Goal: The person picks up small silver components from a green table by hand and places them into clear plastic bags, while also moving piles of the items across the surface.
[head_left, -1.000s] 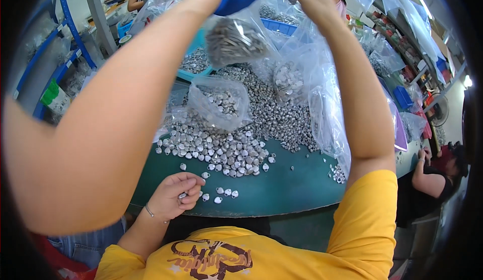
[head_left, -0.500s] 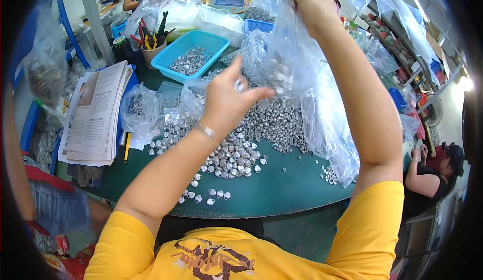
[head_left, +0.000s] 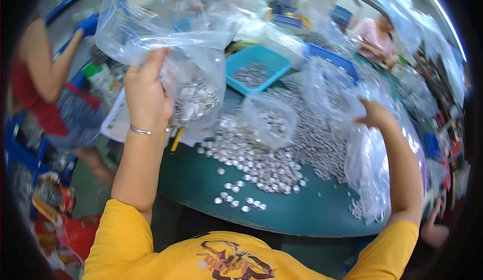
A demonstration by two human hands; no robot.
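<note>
My left hand [head_left: 146, 86] is closed on the gathered side of a clear plastic bag [head_left: 201, 64], raised at the left of the table. Flat silvery metal pieces [head_left: 193, 101] lie in the bag's lower part. At the right, my right hand [head_left: 376, 114] has its thumb and fingers apart beside another crumpled clear bag [head_left: 334, 101]; blur hides whether they touch. Between my hands a smaller clear bag [head_left: 269, 121] of metal pieces rests on a spread of shiny heart-like metal tags [head_left: 266, 167]. Smaller grey metal parts [head_left: 322, 147] are heaped to its right.
A turquoise tray [head_left: 232, 75] with metal pieces and a blue bin [head_left: 347, 68] stand at the back of the green table [head_left: 191, 179]. Long clear plastic [head_left: 370, 179] drapes at the right. One person [head_left: 43, 84] stands at left; another [head_left: 375, 36] sits at the far right.
My left hand, empty before, has moved left and now grips a raised bag of metal pieces. My right hand has come down from its raised bag toward the right. The view has turned left.
</note>
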